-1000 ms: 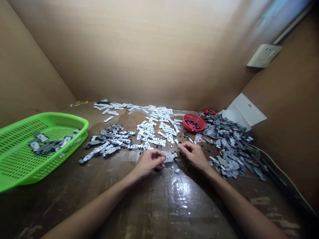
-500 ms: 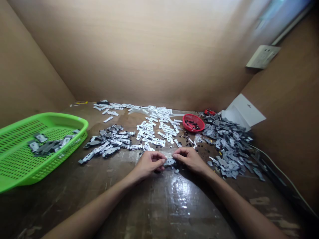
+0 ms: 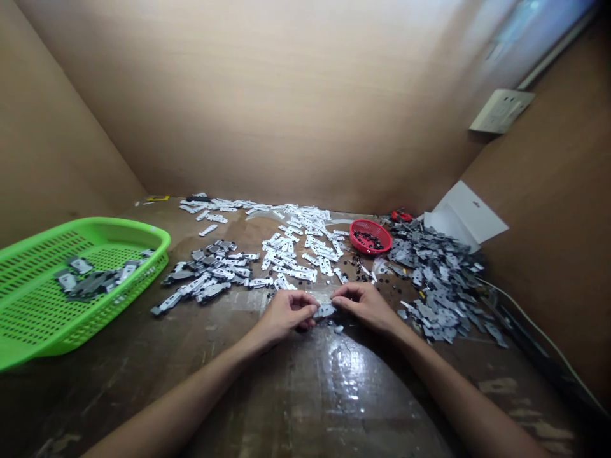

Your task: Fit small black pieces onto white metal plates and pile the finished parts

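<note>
My left hand and my right hand meet over the wooden workbench. Between their fingertips I hold a small grey-and-white metal part, partly hidden by my fingers. A few tiny loose pieces lie just below my right fingers. Beyond my hands spreads a scatter of white metal strips. Grey-and-white assembled parts lie to the left of them, and a heap of grey metal pieces lies to the right.
A green perforated plastic basket at the left holds several grey-and-white parts. A small red basket holds black pieces. White card leans in the far right corner below a wall socket. Cardboard walls surround the bench, and a pale cable runs along the right.
My right hand has moved left and closed in on the part, which my left hand held at first. Both hands now stay nearly still around it.
</note>
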{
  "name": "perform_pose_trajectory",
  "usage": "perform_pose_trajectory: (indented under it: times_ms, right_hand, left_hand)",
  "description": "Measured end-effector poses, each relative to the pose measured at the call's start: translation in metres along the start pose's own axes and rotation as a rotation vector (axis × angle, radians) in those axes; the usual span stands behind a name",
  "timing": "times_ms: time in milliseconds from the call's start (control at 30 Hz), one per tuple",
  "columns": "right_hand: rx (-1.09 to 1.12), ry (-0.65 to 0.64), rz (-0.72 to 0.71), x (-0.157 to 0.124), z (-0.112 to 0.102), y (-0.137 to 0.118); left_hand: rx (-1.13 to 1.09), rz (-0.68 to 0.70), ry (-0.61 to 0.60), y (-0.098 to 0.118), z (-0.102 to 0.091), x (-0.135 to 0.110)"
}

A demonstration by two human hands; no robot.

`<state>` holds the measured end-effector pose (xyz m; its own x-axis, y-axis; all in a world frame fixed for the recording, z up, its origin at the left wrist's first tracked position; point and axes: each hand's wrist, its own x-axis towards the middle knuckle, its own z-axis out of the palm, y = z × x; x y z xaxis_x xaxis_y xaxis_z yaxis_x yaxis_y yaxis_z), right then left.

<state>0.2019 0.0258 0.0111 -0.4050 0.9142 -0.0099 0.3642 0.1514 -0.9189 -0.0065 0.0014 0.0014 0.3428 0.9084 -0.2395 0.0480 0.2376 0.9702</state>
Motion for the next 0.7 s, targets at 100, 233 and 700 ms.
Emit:
perform_pose_trajectory:
  times_ms: [100,233,700]
  right_hand:
    - [0.023,0.037,0.021,0.0,-0.001,0.0]
    - [0.009,0.072,0.074,0.001,-0.004,0.002]
    - [0.184,-0.081,0.194,0.001,-0.005,0.011]
  left_hand:
    - [-0.006,0.006,0.003,0.0,0.0,0.0]
    - [-0.009,0.015,0.016,-0.001,0.0,0.0]
    - [-0.067,0.012,0.065,-0.001,0.0,0.001]
